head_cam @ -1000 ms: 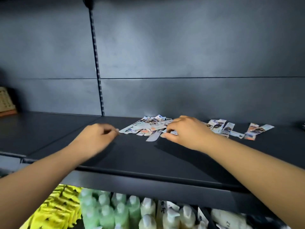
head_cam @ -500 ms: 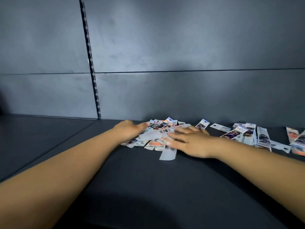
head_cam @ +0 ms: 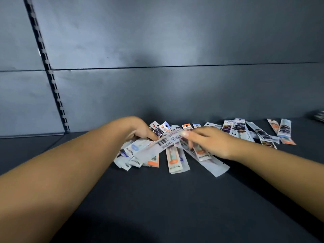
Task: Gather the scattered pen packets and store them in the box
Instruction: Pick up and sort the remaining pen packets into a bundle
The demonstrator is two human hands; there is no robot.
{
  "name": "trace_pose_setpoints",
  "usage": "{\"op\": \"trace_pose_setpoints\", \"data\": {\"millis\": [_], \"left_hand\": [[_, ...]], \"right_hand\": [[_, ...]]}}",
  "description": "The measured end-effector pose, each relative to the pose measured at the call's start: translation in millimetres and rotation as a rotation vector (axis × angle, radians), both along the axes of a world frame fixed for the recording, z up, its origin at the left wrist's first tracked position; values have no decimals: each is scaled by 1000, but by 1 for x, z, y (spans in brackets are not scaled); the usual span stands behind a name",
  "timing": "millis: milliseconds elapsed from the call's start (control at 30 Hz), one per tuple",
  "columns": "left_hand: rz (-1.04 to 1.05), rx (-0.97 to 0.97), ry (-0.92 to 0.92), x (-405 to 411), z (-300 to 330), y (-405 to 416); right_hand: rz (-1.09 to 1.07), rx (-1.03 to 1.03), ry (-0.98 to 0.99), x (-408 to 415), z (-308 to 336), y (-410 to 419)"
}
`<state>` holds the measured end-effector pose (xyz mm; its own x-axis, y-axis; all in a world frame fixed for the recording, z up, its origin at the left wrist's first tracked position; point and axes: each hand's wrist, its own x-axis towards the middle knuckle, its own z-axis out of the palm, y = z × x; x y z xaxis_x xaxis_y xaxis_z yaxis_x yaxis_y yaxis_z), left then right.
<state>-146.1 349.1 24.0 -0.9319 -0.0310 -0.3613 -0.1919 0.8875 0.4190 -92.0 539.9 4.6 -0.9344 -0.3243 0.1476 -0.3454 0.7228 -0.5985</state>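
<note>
A fanned pile of long, flat pen packets [head_cam: 173, 157], white with orange and blue print, lies on the dark shelf [head_cam: 157, 199] in front of me. My left hand [head_cam: 140, 128] grips the left side of the pile, its fingers curled over several packets. My right hand [head_cam: 208, 140] presses on the right side, pinching a white packet with a barcode [head_cam: 164, 142] that lies across the top. More packets [head_cam: 259, 131] lie scattered to the right, and two [head_cam: 284, 130] sit furthest right. No box is in view.
The grey back panel [head_cam: 175, 88] rises right behind the packets. A slotted upright rail [head_cam: 50, 74] runs down the panel at the left. A dark object [head_cam: 320, 116] shows at the far right edge.
The view has moved in closer to the shelf. Both hands have closed in on the pile from either side, and the barcode packet has been lifted across the top.
</note>
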Motion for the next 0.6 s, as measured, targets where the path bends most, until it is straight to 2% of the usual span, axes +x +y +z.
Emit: {"op": "trace_pose_setpoints", "data": {"millis": [133,233,333,400,500,600], "left_hand": [[-53,97,20,4,8,-7],[-19,387,142,8,17,-21],[-68,822,341,24,27,-33],[-117,983,531,37,33,-39],[-132,966,814,56,38,-48],[-139,1027,908,74,39,-60]], "right_hand": [[-4,87,28,4,5,-4],[-37,96,89,2,11,-6],[-59,-89,79,6,25,-22],[-34,-296,42,8,36,-43],[59,-619,-77,14,50,-80],[173,-817,-137,22,60,-110]]}}
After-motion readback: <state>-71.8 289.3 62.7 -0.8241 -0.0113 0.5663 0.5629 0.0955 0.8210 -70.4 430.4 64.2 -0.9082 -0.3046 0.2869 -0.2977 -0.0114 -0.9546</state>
